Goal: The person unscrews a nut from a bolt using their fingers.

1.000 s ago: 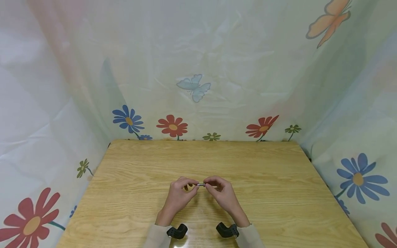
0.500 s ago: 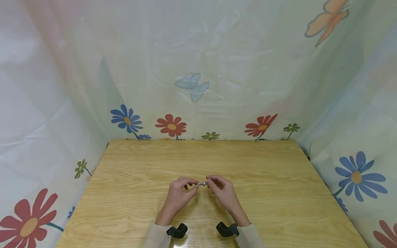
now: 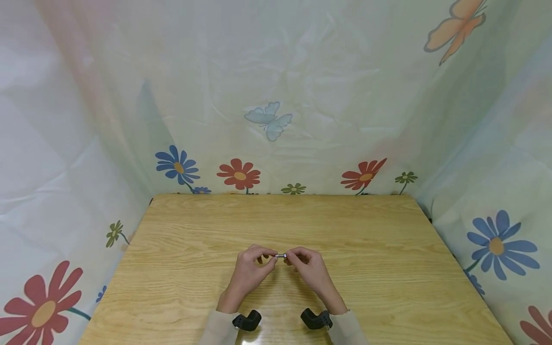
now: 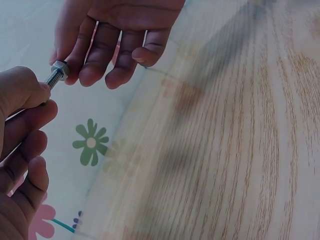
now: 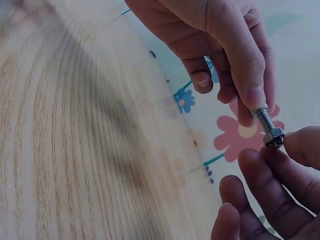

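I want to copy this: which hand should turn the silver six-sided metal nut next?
Probably the right hand: its thumb and fingertips are at the nut. The left hand pinches the silver threaded metal bolt, so it seems better for holding steady.

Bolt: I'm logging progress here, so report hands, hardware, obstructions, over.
Left hand pinching bolt. Right hand pinching nut. Nut sits around bolt. Left fingertips hide bolt's other end; no other obstruction seen.

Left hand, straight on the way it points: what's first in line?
Likely the silver hexagonal metal nut on the silver threaded metal bolt that the bare left hand pinches, with the bare right hand just beyond. Depth there is unclear, so both may come nearly together.
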A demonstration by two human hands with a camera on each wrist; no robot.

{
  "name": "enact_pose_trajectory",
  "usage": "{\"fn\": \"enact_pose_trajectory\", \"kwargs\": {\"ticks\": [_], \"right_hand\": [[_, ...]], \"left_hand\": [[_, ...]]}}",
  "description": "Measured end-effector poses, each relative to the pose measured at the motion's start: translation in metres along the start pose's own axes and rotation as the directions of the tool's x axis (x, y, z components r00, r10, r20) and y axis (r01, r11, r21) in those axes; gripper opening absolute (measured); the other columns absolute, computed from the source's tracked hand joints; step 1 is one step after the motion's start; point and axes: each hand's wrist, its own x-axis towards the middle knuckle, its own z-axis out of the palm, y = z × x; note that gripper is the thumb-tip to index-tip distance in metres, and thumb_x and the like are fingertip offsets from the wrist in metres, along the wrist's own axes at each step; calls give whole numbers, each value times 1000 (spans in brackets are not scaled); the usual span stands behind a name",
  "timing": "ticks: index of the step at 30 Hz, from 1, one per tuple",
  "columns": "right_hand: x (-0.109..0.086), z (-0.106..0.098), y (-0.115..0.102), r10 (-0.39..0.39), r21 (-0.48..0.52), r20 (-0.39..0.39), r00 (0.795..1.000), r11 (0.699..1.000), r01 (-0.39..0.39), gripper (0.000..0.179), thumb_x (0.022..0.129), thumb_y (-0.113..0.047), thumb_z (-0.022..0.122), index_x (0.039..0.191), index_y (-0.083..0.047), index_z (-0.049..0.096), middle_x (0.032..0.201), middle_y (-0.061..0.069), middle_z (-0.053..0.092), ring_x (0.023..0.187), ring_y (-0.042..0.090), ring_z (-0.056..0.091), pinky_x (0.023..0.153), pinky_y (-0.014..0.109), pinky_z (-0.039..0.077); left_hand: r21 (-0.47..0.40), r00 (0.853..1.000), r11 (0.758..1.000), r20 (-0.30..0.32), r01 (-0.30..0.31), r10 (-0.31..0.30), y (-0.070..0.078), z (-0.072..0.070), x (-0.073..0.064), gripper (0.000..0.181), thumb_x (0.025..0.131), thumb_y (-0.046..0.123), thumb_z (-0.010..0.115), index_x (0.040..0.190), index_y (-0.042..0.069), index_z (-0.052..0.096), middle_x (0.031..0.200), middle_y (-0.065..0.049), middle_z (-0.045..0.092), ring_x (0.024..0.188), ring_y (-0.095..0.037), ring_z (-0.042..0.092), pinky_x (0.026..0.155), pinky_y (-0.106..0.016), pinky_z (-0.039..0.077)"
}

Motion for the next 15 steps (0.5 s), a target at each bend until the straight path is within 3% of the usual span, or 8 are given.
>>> {"fn": "enact_pose_trajectory", "kwargs": {"ticks": [15], "right_hand": [[-5,-3,0,-64,-20,17,998,998,65,22,99,-22,71,112,-4,75,107,13,74,97,29,72,78,31,60]], "left_hand": [[0,1000,1000,9,5,-5,4,-2,-1,9,90,8,79,98,13,81,89,-2,77,80,-27,68,66,-25,56]]}}
